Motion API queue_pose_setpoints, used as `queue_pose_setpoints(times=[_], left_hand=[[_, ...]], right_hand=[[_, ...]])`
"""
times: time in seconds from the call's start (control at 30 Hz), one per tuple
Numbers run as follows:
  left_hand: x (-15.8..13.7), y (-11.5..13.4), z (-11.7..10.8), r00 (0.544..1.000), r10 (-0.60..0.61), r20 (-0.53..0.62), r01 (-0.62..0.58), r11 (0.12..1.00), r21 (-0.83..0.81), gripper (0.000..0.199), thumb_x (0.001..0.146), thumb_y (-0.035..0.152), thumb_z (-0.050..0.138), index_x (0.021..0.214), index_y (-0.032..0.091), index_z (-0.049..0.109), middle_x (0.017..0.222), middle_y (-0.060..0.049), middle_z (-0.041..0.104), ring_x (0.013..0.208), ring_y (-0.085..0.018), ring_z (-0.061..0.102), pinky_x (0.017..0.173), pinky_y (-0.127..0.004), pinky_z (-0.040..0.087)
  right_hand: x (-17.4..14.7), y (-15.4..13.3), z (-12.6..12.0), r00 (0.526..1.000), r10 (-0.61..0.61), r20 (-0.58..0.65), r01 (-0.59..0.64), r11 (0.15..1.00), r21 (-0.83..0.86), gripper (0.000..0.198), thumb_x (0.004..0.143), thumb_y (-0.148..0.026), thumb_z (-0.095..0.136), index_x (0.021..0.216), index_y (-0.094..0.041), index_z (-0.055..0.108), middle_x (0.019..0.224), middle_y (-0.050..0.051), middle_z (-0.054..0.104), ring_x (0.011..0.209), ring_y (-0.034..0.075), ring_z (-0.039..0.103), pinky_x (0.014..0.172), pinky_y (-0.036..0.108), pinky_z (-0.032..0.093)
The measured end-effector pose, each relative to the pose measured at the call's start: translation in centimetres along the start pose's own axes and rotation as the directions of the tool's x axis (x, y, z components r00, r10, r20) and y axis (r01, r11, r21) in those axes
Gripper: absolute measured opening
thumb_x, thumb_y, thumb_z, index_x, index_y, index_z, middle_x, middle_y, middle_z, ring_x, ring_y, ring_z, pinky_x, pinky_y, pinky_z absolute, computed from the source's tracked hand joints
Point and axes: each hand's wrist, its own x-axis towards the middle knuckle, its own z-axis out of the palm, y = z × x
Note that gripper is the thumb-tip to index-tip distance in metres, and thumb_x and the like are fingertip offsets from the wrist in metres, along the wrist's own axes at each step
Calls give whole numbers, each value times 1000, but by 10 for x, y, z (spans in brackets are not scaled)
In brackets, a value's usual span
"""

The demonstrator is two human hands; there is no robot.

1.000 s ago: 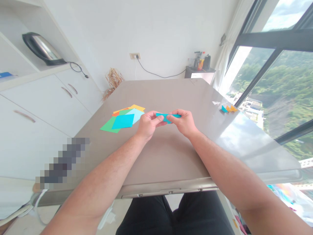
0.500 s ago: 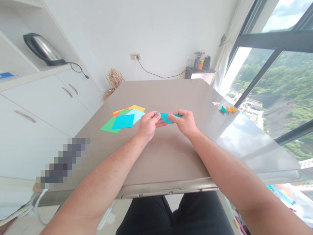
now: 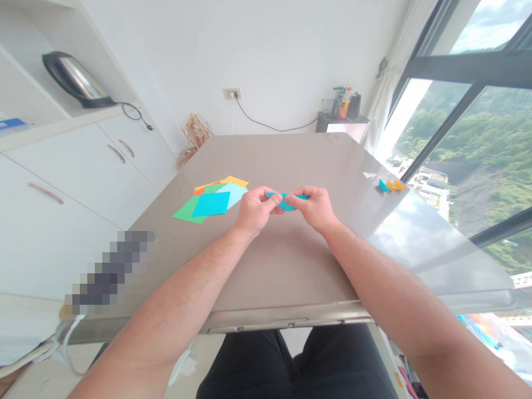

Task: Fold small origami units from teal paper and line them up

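A small folded piece of blue paper (image 3: 285, 204) is held between both hands, just above the table (image 3: 286, 260). My left hand (image 3: 256, 209) pinches its left part, thumb on top and fingers curled beneath. At the right end, my right hand (image 3: 315, 207) grips it the same way, its thumb close to the left thumb. Much of the paper is covered by the fingers, so its full shape is hidden. Left of my hands lies a fan of coloured sheets, with a blue sheet (image 3: 211, 204) on top of a green sheet (image 3: 187, 211).
Small folded paper shapes, one blue (image 3: 383, 185) and others orange (image 3: 395, 185), stand near the table's right edge by the window. A pixelated dark object (image 3: 110, 274) lies at the left edge. A kettle (image 3: 78, 80) sits on the shelf, and a wall socket (image 3: 231, 93) is beyond the table.
My left thumb has slid right along the blue paper, nearer the right thumb, and the left fingers have drawn in beneath it. The right hand keeps its grip. The view has shifted slightly.
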Motion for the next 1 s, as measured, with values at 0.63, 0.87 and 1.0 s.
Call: queue_pose_setpoints(times=[0.63,0.87,1.0], left_hand=[[1,2,-3,1000,10,-5,-10,1000,23,33,69,41,84,83,16,67,69,-1,69,66,-18,71,64,-36,64],[1,0,-4,998,18,58,-23,995,98,32,69,42,86,79,14,73,72,-5,73,67,-19,73,65,-34,63],[3,1,-5,997,43,-66,-32,986,164,29,67,39,86,78,15,75,68,-3,72,61,-17,69,58,-30,60]], right_hand=[[6,9,-5,1000,-4,5,4,1000,-13,24,66,-39,81,74,-19,71,64,1,68,63,16,62,62,31,48],[3,6,-3,998,-4,55,4,1000,1,24,64,-38,82,73,-19,70,64,1,67,63,16,62,63,31,48],[4,8,-4,998,-14,59,15,1000,-13,25,65,-38,81,68,-20,65,60,-1,64,59,14,57,60,30,43]])
